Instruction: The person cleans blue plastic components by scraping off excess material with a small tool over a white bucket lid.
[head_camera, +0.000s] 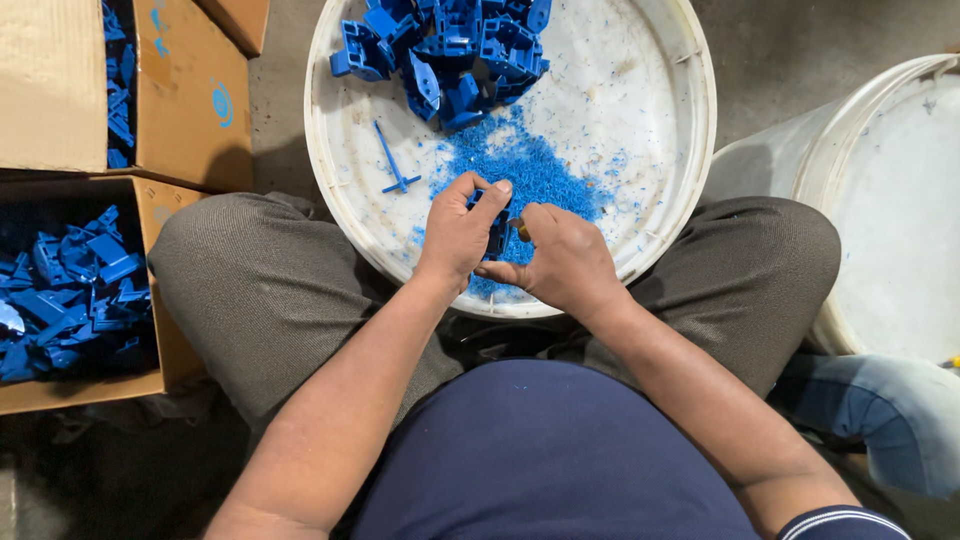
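At far left, two cardboard boxes: an upper cardboard box showing a strip of blue parts through its opening, and below it an open lower box heaped with blue plastic parts, set close against the left knee, seemingly for easy reach. Next, a white round tub lid resting between the knees as a work surface, rim raised enough to hold loose bits. On it, at the far edge, a pile of blue moulded pieces; nearer, lying alone, a thin blue T-shaped sprue; then a spread of fine blue shavings directly under and beyond the hands, likely fallen there from trimming. Left hand closed around a small dark-blue plastic piece, thumb and fingers pinching it upright above the near part of the lid. Right hand touching it from the other side, fingers curled shut on a small tool with a yellowish tip, mostly hidden, so kind not clear. Both hands pressed together over the lid, presumably so scraps drop inside the rim. Further right, a white bucket standing on the concrete floor, just beside the right knee, and at the lower right edge another person's denim-clad leg.
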